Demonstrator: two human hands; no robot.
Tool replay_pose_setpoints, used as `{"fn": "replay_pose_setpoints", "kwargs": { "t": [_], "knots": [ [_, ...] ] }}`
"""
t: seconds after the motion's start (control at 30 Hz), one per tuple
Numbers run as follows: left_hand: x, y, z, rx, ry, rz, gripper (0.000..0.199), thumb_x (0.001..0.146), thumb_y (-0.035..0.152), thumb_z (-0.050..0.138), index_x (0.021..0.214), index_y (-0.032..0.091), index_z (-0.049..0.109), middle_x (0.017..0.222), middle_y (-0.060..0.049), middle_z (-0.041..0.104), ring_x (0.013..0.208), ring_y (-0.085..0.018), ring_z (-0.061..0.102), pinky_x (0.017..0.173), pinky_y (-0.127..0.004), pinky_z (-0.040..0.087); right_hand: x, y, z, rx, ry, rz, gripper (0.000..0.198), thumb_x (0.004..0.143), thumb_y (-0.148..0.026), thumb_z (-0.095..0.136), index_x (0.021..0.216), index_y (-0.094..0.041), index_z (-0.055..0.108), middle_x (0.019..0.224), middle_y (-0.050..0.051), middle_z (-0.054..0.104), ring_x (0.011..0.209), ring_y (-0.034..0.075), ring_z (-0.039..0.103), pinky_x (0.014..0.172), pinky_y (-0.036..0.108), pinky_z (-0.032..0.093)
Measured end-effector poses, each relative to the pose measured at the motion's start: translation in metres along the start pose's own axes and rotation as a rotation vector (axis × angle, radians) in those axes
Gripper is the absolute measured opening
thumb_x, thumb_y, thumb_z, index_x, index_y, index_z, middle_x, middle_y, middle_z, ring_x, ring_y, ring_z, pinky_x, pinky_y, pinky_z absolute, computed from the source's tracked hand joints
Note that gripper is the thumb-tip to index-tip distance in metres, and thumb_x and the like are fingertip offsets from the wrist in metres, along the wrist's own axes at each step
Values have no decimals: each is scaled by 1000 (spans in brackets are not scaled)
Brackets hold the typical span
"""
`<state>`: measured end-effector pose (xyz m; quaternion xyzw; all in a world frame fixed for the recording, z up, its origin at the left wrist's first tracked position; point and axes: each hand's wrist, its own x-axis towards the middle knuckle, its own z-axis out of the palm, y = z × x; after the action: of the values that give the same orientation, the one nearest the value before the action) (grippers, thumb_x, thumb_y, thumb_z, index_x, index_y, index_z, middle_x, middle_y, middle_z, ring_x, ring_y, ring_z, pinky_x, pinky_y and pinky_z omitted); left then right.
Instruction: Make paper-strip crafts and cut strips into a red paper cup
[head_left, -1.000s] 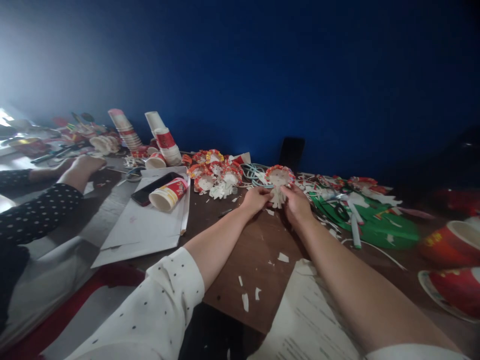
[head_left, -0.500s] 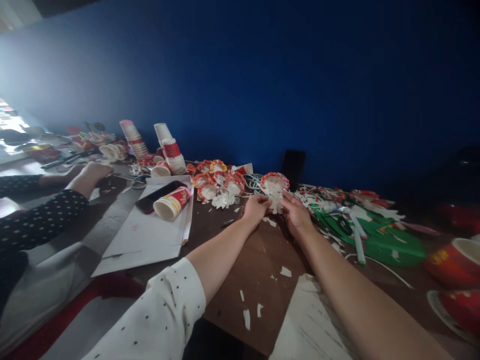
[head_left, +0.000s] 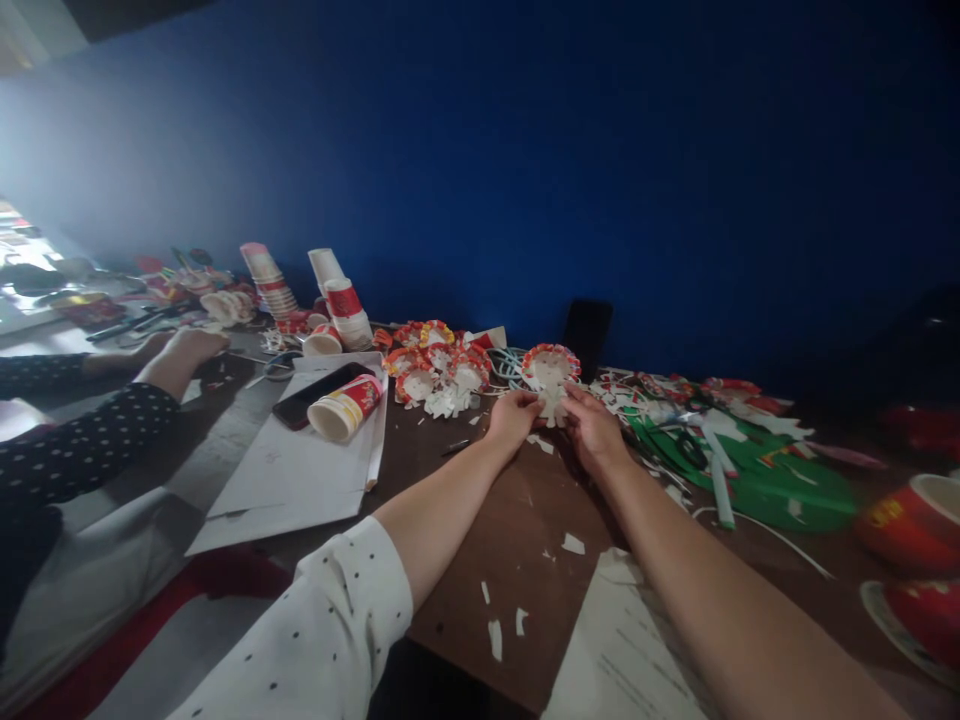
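Between my two hands is a white paper cutout with a round top edged in red and orange, a paper-cup craft piece [head_left: 551, 370]. My left hand [head_left: 514, 420] pinches its lower left side with closed fingers. On the opposite side, my right hand [head_left: 594, 425] grips the lower right edge between thumb and fingers. Just left of them lies a cluster of similar red-edged cup pieces [head_left: 416, 385] with white cut parts. A dark phone [head_left: 588, 335] leans against the blue wall right behind the held piece.
Left of me, a paper cup [head_left: 334, 418] lies on a phone and white papers [head_left: 289, 480]. Stacked cups [head_left: 346, 315] stand behind. A green sheet [head_left: 795, 490] with scraps and a marker [head_left: 721, 492] is at right, near red cups [head_left: 915, 520]. A co-worker's hands [head_left: 187, 350] rest at far left.
Both hands stay at the same spot with the craft piece between them. The view has shifted very slightly; nothing was let go or picked up.
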<state>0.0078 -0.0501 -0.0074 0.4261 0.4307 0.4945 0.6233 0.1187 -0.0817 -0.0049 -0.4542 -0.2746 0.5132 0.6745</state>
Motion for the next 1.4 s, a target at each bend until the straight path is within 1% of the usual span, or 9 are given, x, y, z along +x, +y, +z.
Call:
{"fn": "replay_pose_setpoints", "kwargs": {
  "t": [0.13, 0.27, 0.47, 0.67, 0.8, 1.0, 1.1, 1.27, 1.4],
  "knots": [
    [2, -1, 0, 5, 21, 16, 11, 76, 10, 63, 68, 14, 57, 60, 4, 56, 51, -7, 56, 65, -25, 53, 2, 0, -1, -7, 30, -13, 39, 59, -22, 70, 97, -23, 65, 70, -2, 70, 63, 15, 65, 54, 24, 51],
    [7, -3, -3, 4, 74, 36, 8, 76, 12, 63, 71, 14, 58, 61, 4, 57, 53, -8, 57, 69, -27, 53, 3, 0, 0, 4, 55, -28, 29, 63, -21, 69, 91, -22, 66, 76, -2, 71, 68, 14, 66, 59, 23, 53],
    [9, -1, -7, 23, 129, 80, 4, 77, 12, 63, 74, 14, 60, 63, 3, 58, 55, -9, 58, 67, -26, 52, -3, -3, 5, 30, 59, -13, 30, 65, -16, 67, 94, -22, 66, 79, -2, 72, 75, 15, 69, 68, 24, 56],
    [6, 2, -5, 81, 111, 92, 3, 76, 13, 63, 74, 14, 61, 63, 2, 58, 52, -9, 55, 61, -25, 51, -2, -2, 5, -9, 55, -11, 29, 64, -17, 66, 93, -21, 65, 78, 0, 73, 77, 18, 69, 69, 28, 56],
    [7, 1, -7, 95, 88, 113, 2, 76, 14, 64, 75, 14, 62, 64, 2, 59, 54, -9, 55, 60, -24, 51, 2, 4, 2, -55, 25, -40, 34, 62, -19, 68, 96, -21, 65, 79, 1, 72, 79, 20, 69, 73, 32, 55],
    [9, -3, -9, 131, 88, 113, 5, 75, 18, 66, 77, 14, 64, 65, 1, 60, 55, -9, 56, 64, -26, 52, 0, 6, -3, -267, -20, -108, 36, 63, -23, 67, 98, -21, 66, 93, 3, 72, 83, 22, 68, 71, 33, 55],
    [10, -4, -9, 145, 74, 111, 7, 75, 19, 66, 79, 14, 64, 67, 1, 61, 54, -9, 56, 63, -26, 52, -1, 5, -4, -337, -46, -136, 34, 65, -24, 64, 98, -21, 65, 94, 3, 72, 84, 22, 68, 71, 32, 54],
    [8, -3, -9, 157, 42, 113, 6, 75, 18, 65, 79, 14, 63, 69, 0, 62, 56, -9, 57, 65, -26, 52, 0, 5, -4, -351, -48, -161, 37, 65, -24, 63, 102, -20, 64, 97, 3, 72, 80, 20, 67, 71, 30, 54],
    [8, -2, -9, 208, 37, 125, 6, 74, 18, 65, 79, 14, 64, 67, 0, 62, 54, -9, 55, 60, -24, 50, 0, 5, -4, -350, -49, -149, 39, 64, -25, 64, 102, -19, 65, 97, 4, 72, 81, 20, 67, 70, 30, 54]
  ]
}}
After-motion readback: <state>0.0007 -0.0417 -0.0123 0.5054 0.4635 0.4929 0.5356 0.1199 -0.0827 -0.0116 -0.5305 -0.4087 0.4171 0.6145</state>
